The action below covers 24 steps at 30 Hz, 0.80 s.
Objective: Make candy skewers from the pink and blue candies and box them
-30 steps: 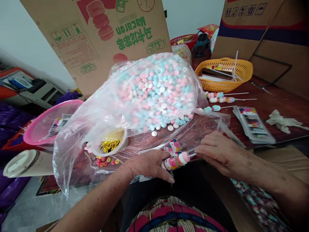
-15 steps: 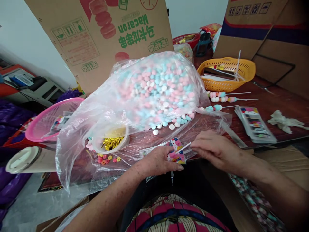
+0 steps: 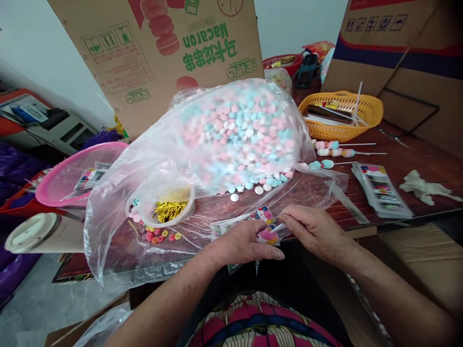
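Hands meet at the table edge: left hand [image 3: 240, 243] grips printed sleeve [image 3: 265, 225], right hand [image 3: 314, 231] has now pushed white stick [image 3: 278, 227] deeper inside.

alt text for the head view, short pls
Two bare hands work a candy skewer's white stick into a printed sleeve at the table edge: left hand holds the sleeve, right hand pinches the stick. Behind lies a clear bag of pastel candies.
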{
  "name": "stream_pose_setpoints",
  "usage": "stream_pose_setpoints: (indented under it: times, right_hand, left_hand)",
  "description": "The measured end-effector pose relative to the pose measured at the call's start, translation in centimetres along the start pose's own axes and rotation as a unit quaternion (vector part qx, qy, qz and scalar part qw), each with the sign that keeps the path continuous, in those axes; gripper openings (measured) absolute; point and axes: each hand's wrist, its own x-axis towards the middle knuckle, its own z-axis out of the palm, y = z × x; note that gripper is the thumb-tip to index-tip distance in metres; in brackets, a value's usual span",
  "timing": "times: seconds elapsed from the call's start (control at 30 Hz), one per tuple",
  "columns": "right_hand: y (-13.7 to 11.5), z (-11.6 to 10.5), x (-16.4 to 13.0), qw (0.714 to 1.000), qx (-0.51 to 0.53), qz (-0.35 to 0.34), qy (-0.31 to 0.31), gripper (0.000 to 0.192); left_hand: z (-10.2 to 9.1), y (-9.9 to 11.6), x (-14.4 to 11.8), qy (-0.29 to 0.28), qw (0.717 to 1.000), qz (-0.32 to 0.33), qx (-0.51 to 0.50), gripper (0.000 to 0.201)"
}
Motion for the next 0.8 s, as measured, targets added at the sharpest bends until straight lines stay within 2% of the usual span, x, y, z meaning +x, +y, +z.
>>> stream_pose_setpoints:
  times: [0.1, 0.17, 0.27, 0.33, 0.43, 0.5, 0.57, 0.63, 0.7, 0.8]
  right_hand:
    - [0.4, -0.1, -0.2, 0.999, 0.016, 0.037, -0.001, 0.035]
    - [0.6, -0.2, -0.2, 0.998, 0.027, 0.048, -0.006, 0.036]
    - [0.3, -0.3, -0.1, 0.998, 0.033, 0.044, -0.01, 0.036]
    - [-0.2, -0.1, 0.1, 0.999, 0.03, 0.042, -0.005, 0.036]
    - [-0.9, 0.6, 0.4, 0.999, 0.016, 0.033, 0.017, 0.036]
    - [-0.9, 1.1, 0.3, 0.999, 0.019, 0.035, 0.024, 0.036]
    - [-0.5, 1.7, -0.2, 0.995, 0.072, 0.064, 0.03, 0.031]
    - [0.0, 2.4, -0.9, 0.979, 0.172, 0.105, 0.037, 0.027]
    - [0.0, 3.5, -1.5, 0.958, 0.249, 0.139, 0.014, 0.032]
    - [-0.8, 5.0, -2.0, 0.945, 0.268, 0.186, -0.024, 0.026]
  left_hand:
    - [-0.5, -0.5, -0.7, -0.034, 0.986, -0.004, -0.161, 0.038]
    - [-0.5, -1.0, -0.7, -0.013, 0.971, -0.027, -0.238, 0.041]
    - [0.1, -1.5, -0.3, 0.03, 0.957, -0.054, -0.285, 0.039]
    - [0.8, -1.4, 0.0, 0.066, 0.961, -0.046, -0.266, 0.035]
    - [1.6, -1.1, 0.2, 0.142, 0.975, 0.026, -0.171, 0.029]
    - [1.9, -1.1, 0.1, 0.182, 0.973, 0.067, -0.122, 0.028]
    - [2.0, -1.3, 0.1, 0.207, 0.969, 0.059, -0.123, 0.025]
    - [1.9, -1.4, 0.0, 0.228, 0.965, 0.038, -0.127, 0.024]
    - [2.0, -1.4, -0.1, 0.25, 0.964, 0.032, -0.079, 0.024]
    - [2.4, -1.4, -0.4, 0.278, 0.959, 0.056, 0.01, 0.024]
